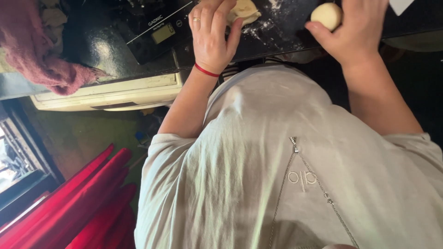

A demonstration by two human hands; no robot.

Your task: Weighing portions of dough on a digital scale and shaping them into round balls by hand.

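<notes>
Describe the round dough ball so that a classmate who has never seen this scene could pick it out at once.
Start at the black worktop dusted with flour along the top of the view. The right hand cups the dough ball there. It is smooth and round, unlike the flatter, uneven dough piece under the left hand.

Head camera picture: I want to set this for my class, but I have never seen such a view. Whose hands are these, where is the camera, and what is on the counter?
The camera sits on a person's head and looks straight down, so the pale shirt fills the picture and the two hands reach away toward the top edge. The left hand, with a ring and a red wristband, presses on a flattish dough piece. The right hand cups a round dough ball. Both lie on a dark counter dusted with flour. Beside the left hand is a black kitchen scale, and further left a pink cloth. Red fabric lies low down near the floor.
</notes>
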